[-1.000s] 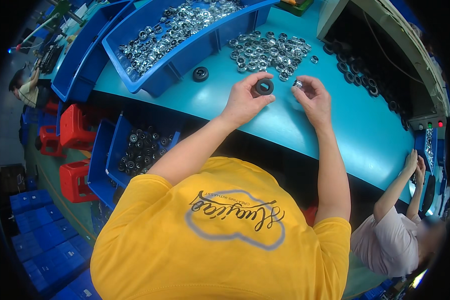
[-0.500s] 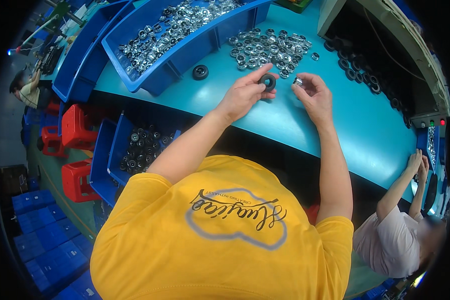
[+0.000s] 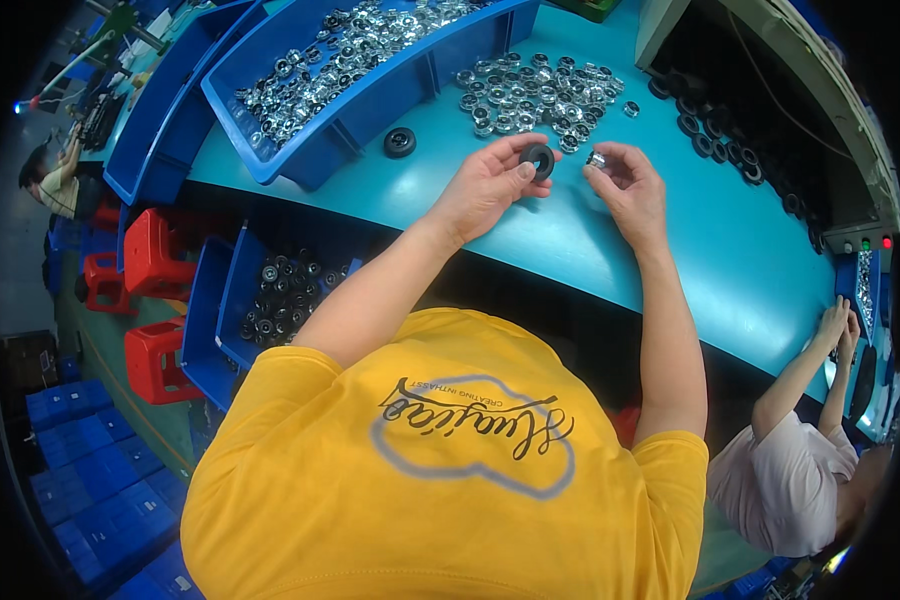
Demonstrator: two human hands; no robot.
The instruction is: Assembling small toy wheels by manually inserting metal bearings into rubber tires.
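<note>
Your left hand (image 3: pixel 482 192) has its thumb and fingers closed on a black ring (image 3: pixel 546 163), which it holds up over the tabletop (image 3: pixel 700 255). Half a second ago your index finger stuck out past the ring's top; now it bends lower behind it, and the ring sits a little higher and further right than a second ago. Your right hand (image 3: pixel 634 190) has barely moved, its thumb and fingers pinched on a small clear piece (image 3: pixel 597 160) just beside the ring, not touching it.

The turquoise tabletop shines under your hands. A black wheel (image 3: pixel 400 143) lies alone to your left, near a blue bin (image 3: pixel 388 105) full of clear pieces; past your fingers spreads a pile of the same pieces (image 3: pixel 538 98). More black rings (image 3: pixel 715 132) line the mouth of a pale housing (image 3: pixel 660 30) to the right.

Lower left, red stools (image 3: pixel 157 255) stand on the green floor near stacked blue boxes (image 3: pixel 105 480). A co-worker (image 3: pixel 785 480) sits far right.
</note>
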